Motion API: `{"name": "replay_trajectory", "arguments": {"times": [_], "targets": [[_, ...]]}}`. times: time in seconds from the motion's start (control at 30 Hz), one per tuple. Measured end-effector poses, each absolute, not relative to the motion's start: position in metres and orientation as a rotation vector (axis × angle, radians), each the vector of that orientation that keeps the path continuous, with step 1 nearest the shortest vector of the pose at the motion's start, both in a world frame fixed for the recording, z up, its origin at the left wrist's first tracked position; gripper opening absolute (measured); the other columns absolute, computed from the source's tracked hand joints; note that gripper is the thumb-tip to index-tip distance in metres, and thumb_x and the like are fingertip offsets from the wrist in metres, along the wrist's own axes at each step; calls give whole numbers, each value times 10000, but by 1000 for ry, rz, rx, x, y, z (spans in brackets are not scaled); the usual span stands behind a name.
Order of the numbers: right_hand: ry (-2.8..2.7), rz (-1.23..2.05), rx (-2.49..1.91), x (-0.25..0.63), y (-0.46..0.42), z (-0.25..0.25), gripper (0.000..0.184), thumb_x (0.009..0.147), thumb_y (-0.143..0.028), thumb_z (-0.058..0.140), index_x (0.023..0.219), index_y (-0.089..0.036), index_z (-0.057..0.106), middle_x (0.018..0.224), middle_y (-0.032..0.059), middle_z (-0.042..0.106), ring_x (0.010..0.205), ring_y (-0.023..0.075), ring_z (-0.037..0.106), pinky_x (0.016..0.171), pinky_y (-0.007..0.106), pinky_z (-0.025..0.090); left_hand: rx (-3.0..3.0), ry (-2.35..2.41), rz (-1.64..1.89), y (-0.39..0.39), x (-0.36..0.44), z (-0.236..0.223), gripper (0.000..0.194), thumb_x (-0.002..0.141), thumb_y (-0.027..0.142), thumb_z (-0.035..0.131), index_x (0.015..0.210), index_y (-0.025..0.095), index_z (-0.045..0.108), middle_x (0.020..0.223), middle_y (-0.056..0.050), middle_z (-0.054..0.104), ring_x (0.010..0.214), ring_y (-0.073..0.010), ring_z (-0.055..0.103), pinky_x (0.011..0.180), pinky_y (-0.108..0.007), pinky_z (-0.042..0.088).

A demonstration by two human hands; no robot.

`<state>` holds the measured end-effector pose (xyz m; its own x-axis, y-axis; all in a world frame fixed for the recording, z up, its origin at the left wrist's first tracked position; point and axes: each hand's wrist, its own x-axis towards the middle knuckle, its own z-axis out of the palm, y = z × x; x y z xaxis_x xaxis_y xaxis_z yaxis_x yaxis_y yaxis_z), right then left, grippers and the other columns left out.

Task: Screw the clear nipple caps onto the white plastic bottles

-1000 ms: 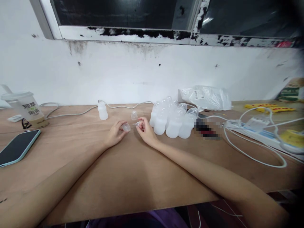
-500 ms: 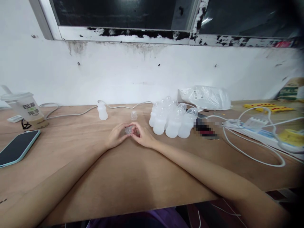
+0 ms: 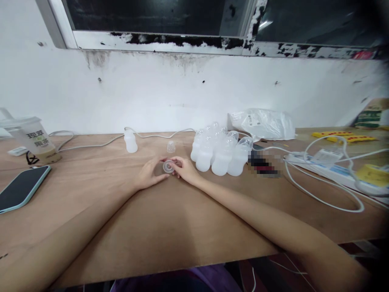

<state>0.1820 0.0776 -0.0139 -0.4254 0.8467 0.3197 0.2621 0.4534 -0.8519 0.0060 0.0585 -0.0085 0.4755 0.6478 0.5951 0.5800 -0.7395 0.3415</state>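
Nearest: above middle of table (image 3: 170, 227), pinching clear ring (image 3: 168, 166) in right hand (image 3: 184, 169). At left hand (image 3: 149, 174), spread in a loose curve just beside ring; cannot tell whether touching. No longer hidden between both hands as half a second ago; likely steadied now mostly from the right. Facing up toward head camera, with nested circles showing; no long axis apparent. Farther right: cluster of white bottles (image 3: 221, 162). Beyond ring: clear cap (image 3: 171, 147), dome up. Back left: lone bottle (image 3: 130, 142), upright.
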Motion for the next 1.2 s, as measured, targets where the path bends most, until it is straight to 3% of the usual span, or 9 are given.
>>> {"name": "replay_trajectory", "arguments": {"times": [0.13, 0.37, 0.6, 0.9, 1.2], "targets": [[-2035, 681, -914, 181, 71, -10, 154, 757, -294, 473, 851, -176, 504, 771, 8, 554, 563, 79, 509, 509, 206, 402, 2569, 1242, 1050, 61, 6, -10, 207, 787, 310, 444, 926, 177, 523, 854, -24, 608, 785, -144, 563, 708, -267, 435], [-2233, 229, -894, 176, 68, -14, 90, 736, -165, 430, 823, -168, 451, 799, 28, 500, 719, 130, 470, 670, 260, 377, 2630, 1330, 997, 63, 9, -16, 110, 766, 262, 443, 798, 177, 506, 726, -1, 590, 667, -132, 548, 624, -250, 406], [-2288, 239, -891, 177, 71, -14, 111, 750, -156, 382, 853, -178, 416, 797, 33, 499, 717, 143, 463, 660, 262, 355, 2605, 1355, 928, 63, 10, -13, 128, 771, 277, 419, 812, 181, 493, 722, 1, 590, 618, -124, 538, 582, -243, 396], [-2330, 312, -890, 176, 61, -9, 201, 701, -176, 455, 898, -191, 418, 801, 16, 516, 670, 131, 458, 608, 241, 332, 2574, 1269, 944, 67, 5, -14, 180, 659, 282, 539, 797, 178, 488, 768, -4, 589, 711, -147, 548, 666, -279, 418], [-2315, 276, -931, 172, 61, -9, 165, 708, -171, 441, 870, -195, 417, 769, 12, 526, 676, 135, 470, 603, 242, 331, 2508, 1317, 969, 63, 13, -12, 123, 643, 205, 499, 738, 184, 424, 659, 24, 543, 581, -115, 515, 538, -233, 384]]}}
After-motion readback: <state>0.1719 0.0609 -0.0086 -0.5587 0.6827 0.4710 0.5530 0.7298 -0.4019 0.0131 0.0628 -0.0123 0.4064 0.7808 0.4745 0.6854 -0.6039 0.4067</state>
